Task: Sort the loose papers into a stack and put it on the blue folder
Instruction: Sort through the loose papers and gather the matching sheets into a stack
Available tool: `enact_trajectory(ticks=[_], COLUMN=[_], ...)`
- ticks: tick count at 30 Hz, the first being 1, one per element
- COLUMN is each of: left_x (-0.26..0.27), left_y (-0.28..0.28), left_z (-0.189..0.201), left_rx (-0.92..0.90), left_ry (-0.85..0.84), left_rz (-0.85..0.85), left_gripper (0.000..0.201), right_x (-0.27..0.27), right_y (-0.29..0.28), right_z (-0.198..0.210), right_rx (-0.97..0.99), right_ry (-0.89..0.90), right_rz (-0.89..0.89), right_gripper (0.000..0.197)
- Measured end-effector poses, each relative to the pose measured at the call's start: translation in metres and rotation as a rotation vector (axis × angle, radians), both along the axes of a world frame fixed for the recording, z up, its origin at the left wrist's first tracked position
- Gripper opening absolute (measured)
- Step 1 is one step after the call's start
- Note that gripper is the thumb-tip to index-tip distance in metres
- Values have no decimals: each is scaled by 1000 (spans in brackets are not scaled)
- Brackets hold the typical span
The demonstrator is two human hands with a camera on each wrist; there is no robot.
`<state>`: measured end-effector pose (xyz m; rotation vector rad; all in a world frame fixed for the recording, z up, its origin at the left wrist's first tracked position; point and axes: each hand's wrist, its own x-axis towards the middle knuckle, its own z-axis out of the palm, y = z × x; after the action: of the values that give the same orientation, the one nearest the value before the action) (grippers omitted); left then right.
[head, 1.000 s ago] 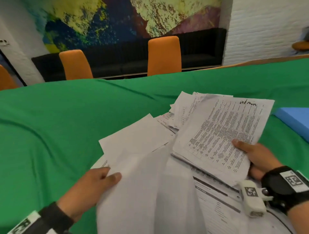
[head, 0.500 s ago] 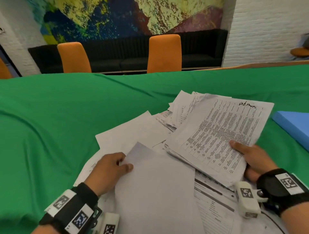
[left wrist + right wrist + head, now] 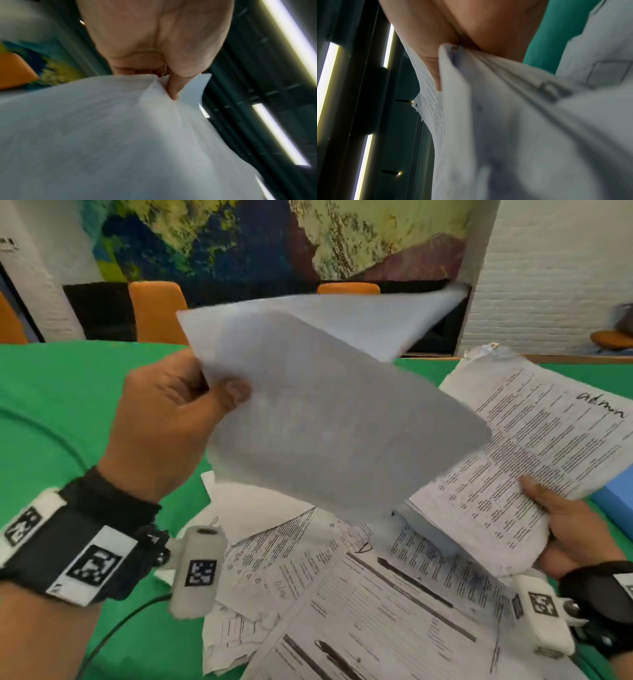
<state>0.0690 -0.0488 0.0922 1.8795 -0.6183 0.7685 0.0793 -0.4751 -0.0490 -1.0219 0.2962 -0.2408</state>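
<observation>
My left hand [image 3: 191, 402] pinches white sheets [image 3: 329, 412] by one edge and holds them up in the air, blank side toward me; the left wrist view shows the thumb [image 3: 173, 89] pressed on that paper [image 3: 120, 135]. My right hand [image 3: 568, 529] grips a stack of printed papers [image 3: 534, 453] with "admin" handwritten on top, thumb on its near edge. In the right wrist view that stack [image 3: 522, 135] is clamped between thumb and fingers. More loose printed papers [image 3: 342, 594] lie spread on the green tablecloth [image 3: 51, 405]. A corner of the blue folder [image 3: 616, 494] shows at the right edge.
Orange chairs [image 3: 157, 309] stand behind the far side of the table, with a black bench and a colourful mural behind them. A black cable [image 3: 113, 631] runs over the cloth near my left wrist. A white brick wall is at the right.
My left hand has lifted the blank sheets from the pile up into the air, toward the stack. The right hand has raised its stack slightly and the view has tilted up.
</observation>
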Motion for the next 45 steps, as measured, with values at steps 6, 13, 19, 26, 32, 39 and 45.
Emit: enact_trajectory(ticks=[6,13,19,26,32,39,45], left_x=[79,181,234,249,207,68,19], left_y=[28,9,-13,-7,-12,-19,8], left_z=[8,-43,-134,-145,-61,32,-99], left_rx=[-185,938,1056,1015,827,533,476], left_ry=[729,893,940,793,355,-448,-65], left_rz=[-19,267,310,381,373,166,23], left_gripper=[23,20,30,11,23,22,43], right_x=[-8,-1,2,2,3,3,6], right_y=[-10,-6,-10,-15,-17,-14,-27], right_z=[-7,-30,-35,-41,-42,-33,15], right_rx=[-19,3,-39,-109,-116,-131,-182], right_ry=[50,195,213,195,198,189,46], right_rz=[36,22,88,68,72,62,8], right_gripper=[35,30,41,32,32,29,41])
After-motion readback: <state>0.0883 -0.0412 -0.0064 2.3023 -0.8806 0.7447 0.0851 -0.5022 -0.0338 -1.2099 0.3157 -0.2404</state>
